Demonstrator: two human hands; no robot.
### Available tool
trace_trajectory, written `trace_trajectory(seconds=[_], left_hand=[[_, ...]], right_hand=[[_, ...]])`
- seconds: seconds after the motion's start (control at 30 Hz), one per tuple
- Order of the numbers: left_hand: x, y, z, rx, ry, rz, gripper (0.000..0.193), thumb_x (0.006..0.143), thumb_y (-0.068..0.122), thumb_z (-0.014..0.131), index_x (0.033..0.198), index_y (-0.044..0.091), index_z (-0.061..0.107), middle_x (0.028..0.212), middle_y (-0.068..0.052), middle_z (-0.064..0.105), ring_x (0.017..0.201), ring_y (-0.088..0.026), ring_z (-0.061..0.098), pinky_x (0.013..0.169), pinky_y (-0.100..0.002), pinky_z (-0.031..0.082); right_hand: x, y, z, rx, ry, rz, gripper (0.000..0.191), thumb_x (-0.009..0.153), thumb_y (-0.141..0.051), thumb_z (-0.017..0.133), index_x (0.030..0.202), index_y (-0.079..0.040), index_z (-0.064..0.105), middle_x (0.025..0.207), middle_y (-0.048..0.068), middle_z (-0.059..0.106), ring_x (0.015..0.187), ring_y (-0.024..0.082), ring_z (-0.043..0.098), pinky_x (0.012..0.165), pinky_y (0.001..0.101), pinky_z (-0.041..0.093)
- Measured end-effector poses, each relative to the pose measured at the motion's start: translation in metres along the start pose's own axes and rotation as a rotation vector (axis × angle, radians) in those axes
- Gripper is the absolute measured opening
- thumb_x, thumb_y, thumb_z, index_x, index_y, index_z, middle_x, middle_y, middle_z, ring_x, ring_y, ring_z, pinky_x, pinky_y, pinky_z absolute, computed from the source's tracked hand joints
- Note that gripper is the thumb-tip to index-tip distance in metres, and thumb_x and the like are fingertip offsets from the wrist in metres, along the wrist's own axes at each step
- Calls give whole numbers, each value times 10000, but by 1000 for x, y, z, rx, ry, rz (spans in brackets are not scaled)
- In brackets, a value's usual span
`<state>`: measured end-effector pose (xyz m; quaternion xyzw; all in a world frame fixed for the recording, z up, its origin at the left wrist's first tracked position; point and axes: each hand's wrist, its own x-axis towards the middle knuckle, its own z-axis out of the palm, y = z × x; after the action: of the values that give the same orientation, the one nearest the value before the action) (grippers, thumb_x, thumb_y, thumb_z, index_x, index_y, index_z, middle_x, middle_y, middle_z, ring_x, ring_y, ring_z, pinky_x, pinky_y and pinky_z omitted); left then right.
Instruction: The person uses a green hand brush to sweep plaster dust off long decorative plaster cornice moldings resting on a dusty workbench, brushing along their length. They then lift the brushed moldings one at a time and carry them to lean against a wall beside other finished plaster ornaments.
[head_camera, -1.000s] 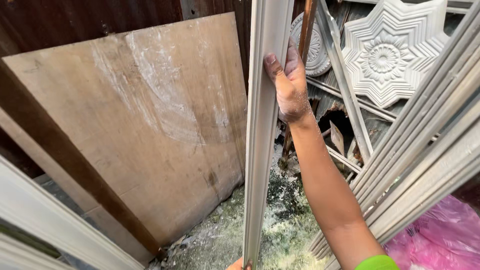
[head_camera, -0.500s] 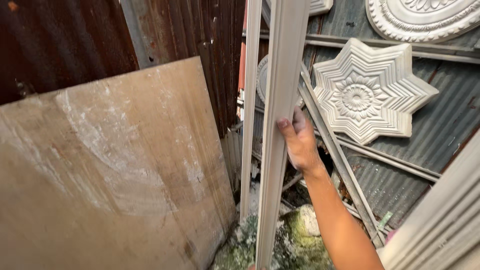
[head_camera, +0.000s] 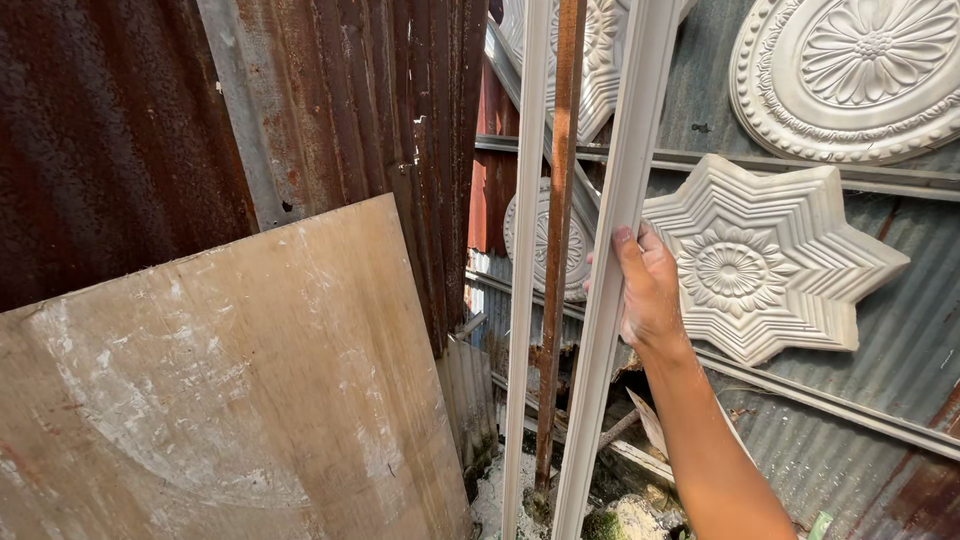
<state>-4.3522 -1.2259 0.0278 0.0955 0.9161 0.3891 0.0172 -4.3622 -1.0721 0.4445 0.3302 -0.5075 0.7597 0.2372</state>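
My right hand (head_camera: 648, 290) grips a long white plaster moulding strip (head_camera: 620, 240) that stands nearly upright and runs from the top of the view to the bottom. My fingers wrap its right edge at mid height. A second white strip (head_camera: 527, 250) stands just to its left, with a rusty metal bar (head_camera: 560, 230) between them. My left hand is out of view.
A large stained plywood board (head_camera: 230, 390) leans at the left against rusty corrugated sheets (head_camera: 150, 110). A star-shaped plaster medallion (head_camera: 760, 260), an oval one (head_camera: 850, 70) and a round one (head_camera: 535, 235) hang on the corrugated wall at right. Rubble lies on the ground below.
The view has tilted upward and the star medallion has slid lower right. My right hand keeps hold of the strip, which now stands beside the second strip.
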Motion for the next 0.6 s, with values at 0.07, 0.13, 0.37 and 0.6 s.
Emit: trace_trajectory(seconds=[0.07, 0.13, 0.37, 0.6], left_hand=[[11, 10, 2, 19, 20, 13, 452, 944, 351, 607, 1374, 218, 651, 948, -138, 763, 860, -296, 762, 827, -460, 612], [19, 26, -1, 32, 54, 30, 453, 943, 342, 606, 1377, 220, 645, 938, -140, 760, 853, -300, 759, 821, -465, 610], [37, 124, -78, 63, 314, 163, 398, 960, 299, 599, 1305, 105, 637, 839, -145, 740, 753, -323, 754, 707, -484, 609], [38, 196, -132, 13, 367, 202, 248, 976, 261, 571, 1113, 89, 686, 772, -144, 719, 700, -348, 716, 646, -493, 572]], right_hand=[[40, -2, -5, 42, -25, -5, 332, 1046, -353, 652, 1179, -63, 559, 872, 70, 671, 679, 128, 655, 601, 281, 589], [84, -6, -8, 32, -54, 12, 325, 1025, -364, 644, 1156, -80, 558, 858, 63, 674, 601, 151, 658, 541, 282, 572], [229, -29, -14, 63, -213, -32, 347, 1033, -376, 678, 1182, -81, 572, 876, 52, 698, 641, 167, 686, 562, 303, 587], [301, -35, -19, 16, -301, -88, 329, 1063, -366, 671, 1176, -61, 628, 928, 65, 723, 714, 168, 710, 645, 314, 623]])
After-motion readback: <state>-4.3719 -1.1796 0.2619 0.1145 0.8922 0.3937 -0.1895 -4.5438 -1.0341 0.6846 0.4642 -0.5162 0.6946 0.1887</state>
